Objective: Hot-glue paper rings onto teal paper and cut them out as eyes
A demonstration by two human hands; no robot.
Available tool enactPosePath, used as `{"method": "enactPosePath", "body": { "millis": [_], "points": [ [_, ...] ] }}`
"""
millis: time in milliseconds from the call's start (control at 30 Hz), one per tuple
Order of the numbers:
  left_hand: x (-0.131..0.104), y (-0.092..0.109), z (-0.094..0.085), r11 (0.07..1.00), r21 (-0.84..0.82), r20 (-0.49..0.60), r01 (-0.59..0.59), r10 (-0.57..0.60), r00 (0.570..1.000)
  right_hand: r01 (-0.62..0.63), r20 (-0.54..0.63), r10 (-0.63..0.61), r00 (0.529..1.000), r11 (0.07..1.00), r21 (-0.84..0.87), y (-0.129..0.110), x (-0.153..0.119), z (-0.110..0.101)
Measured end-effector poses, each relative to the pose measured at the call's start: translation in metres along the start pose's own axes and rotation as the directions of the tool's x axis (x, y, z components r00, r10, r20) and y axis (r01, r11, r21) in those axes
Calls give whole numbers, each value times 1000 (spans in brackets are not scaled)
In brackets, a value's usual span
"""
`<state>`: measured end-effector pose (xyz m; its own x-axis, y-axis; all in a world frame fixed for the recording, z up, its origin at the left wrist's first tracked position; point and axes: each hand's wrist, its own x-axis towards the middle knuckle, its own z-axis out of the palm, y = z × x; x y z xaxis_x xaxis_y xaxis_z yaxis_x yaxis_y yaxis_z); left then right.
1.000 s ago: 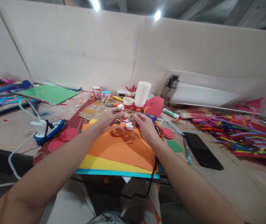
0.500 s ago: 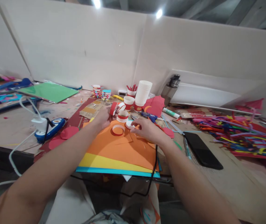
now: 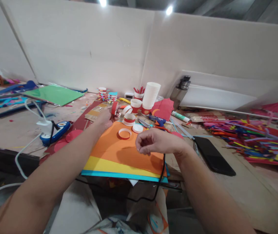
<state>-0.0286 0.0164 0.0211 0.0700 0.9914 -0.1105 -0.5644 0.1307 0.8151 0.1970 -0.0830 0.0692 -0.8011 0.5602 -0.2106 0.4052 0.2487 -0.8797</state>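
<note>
While the left hand [image 3: 107, 119] pinches a red ring [image 3: 114, 108], the right hand [image 3: 153, 141] hovers with curled fingers

As I look over the table [image 3: 7, 133], the left hand is up above the far left corner of the orange sheet [image 3: 108, 144], its fingers closed on the ring, which stands on edge to me. Those fingers partly hide the ring's near side, and I can't make out where the thumb sits.

The right hand hangs over the sheet's right edge, thumb and fingers bent close together; whether a thin scrap is caught between them I can't say. Its back and wrist cover part of the scissors [image 3: 143, 123].

Toward the sheet's far edge sit a second ring [image 3: 124, 134], a red-and-white band [image 3: 129, 119] and a shallow white piece [image 3: 137, 128], too small to name surely. Yellow paper [image 3: 119, 165] shows along the near edge. The left forearm cuts across red discs [image 3: 72, 135], and the bundle of pipe cleaners [image 3: 248, 139] on the right runs out of sight.
</note>
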Motion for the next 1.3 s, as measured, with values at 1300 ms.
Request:
{"method": "enactPosePath", "body": {
  "millis": [1300],
  "points": [
    [16,-3,-11,997,72,-80,-3,9,997,104,137,-73,988,967,-233,-40,2,54]
  ]
}}
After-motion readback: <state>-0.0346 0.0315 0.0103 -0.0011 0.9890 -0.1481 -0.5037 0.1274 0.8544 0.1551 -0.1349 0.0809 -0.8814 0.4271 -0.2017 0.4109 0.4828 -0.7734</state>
